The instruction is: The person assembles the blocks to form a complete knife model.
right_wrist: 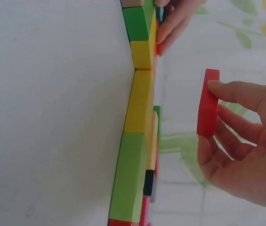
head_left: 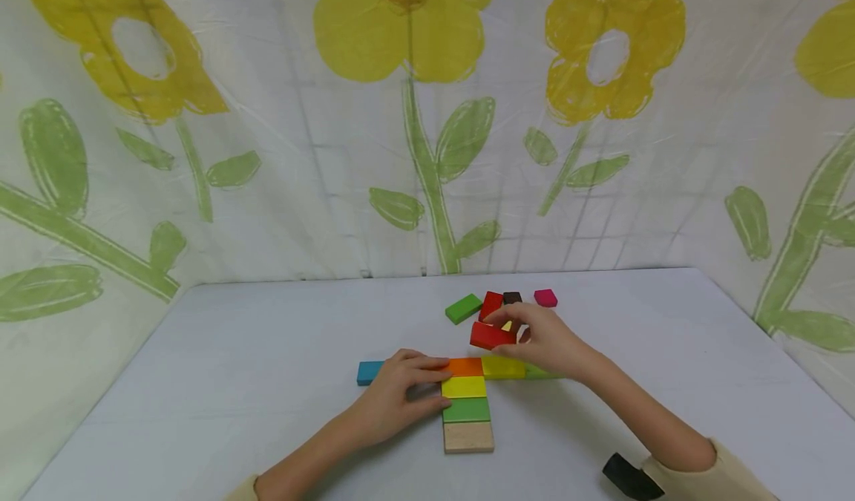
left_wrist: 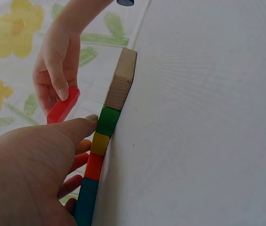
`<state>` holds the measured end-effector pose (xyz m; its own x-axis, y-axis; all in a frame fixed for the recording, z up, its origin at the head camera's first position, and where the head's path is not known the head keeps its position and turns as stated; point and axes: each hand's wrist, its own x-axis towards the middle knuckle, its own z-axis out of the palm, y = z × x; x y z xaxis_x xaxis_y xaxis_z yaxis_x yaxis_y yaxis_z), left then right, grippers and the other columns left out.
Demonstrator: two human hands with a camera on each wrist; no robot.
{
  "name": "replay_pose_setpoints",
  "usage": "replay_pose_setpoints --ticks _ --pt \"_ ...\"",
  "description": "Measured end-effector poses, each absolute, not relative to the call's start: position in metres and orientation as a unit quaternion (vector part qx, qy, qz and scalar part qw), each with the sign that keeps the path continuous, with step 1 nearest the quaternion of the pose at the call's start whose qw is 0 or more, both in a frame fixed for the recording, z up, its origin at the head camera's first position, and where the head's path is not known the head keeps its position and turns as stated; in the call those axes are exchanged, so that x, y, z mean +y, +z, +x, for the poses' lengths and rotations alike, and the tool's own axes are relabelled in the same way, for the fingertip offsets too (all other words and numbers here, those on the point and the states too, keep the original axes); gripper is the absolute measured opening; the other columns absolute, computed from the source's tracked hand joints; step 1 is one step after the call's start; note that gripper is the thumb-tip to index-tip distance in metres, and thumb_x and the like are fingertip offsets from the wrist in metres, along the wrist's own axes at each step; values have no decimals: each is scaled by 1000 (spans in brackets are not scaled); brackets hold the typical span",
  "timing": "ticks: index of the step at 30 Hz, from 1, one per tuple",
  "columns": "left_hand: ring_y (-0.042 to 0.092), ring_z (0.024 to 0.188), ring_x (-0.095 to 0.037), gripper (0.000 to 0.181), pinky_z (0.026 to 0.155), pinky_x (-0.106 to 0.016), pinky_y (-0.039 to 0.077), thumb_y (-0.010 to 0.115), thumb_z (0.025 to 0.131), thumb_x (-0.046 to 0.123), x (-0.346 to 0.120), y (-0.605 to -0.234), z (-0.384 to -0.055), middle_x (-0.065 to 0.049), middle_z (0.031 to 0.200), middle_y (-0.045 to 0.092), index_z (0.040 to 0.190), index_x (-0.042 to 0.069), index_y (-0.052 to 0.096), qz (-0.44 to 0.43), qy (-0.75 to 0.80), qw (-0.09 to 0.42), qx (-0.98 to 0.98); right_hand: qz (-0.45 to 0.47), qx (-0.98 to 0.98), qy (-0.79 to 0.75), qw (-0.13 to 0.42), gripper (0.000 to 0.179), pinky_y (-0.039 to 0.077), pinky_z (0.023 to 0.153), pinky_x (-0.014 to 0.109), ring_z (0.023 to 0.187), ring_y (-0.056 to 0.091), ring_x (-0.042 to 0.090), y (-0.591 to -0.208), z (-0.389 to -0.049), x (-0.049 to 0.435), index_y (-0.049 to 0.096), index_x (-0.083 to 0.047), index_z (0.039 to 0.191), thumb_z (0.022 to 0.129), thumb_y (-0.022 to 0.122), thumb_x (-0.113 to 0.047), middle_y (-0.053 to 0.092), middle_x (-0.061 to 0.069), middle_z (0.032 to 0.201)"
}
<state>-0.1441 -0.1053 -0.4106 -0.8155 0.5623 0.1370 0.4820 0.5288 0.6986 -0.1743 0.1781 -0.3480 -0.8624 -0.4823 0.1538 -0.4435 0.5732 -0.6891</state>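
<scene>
My right hand [head_left: 544, 338] pinches a red block [head_left: 492, 335] between thumb and fingers, raised above the row; the right wrist view shows the same red block [right_wrist: 208, 103] clear of the others. My left hand [head_left: 394, 393] rests at the left of a T-shaped layout, its thumb touching the green block [head_left: 467, 410] and its fingertips on the orange block [head_left: 465, 367]. A yellow block [head_left: 464, 387] lies between those two. Nearest me is a plain wood block [head_left: 468, 438]. The crossbar has a blue block [head_left: 369, 372], partly under the left hand, another yellow block [head_left: 504, 368] and a light green block [head_left: 539, 372].
Behind the row lie a loose green block [head_left: 464, 309], another red block [head_left: 491, 305], a dark block [head_left: 512, 298] and a pink block [head_left: 545, 298]. The white table [head_left: 267, 338] ends at a flower-printed curtain [head_left: 320, 152]. A black strap [head_left: 631, 477] sits near the right sleeve.
</scene>
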Motion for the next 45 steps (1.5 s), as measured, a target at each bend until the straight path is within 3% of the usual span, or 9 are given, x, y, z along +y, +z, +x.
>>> replay_pose_setpoints --ticks 12,25,45 --pt "51 129 -20 42 107 -48 46 74 100 38 -104 -409 -145 5 145 66 135 17 74 297 375 56 876 -269 886 -372 63 32 56 81 27 99 60 17 -352 -158 195 74 -8 121 91 83 -16 73 0 114" --pt "51 128 -20 42 107 -46 47 74 100 39 -103 -407 -145 5 145 66 135 17 74 295 373 56 878 -274 880 -378 90 32 57 81 25 101 60 15 -360 -153 201 74 -12 120 90 85 -16 70 -1 113" --pt "52 129 -20 41 108 -47 46 74 99 39 -104 -408 -143 5 146 65 134 16 75 297 376 51 876 -265 885 -367 110 34 55 83 23 103 61 15 -369 -153 200 75 -10 118 87 88 -18 73 -1 113"
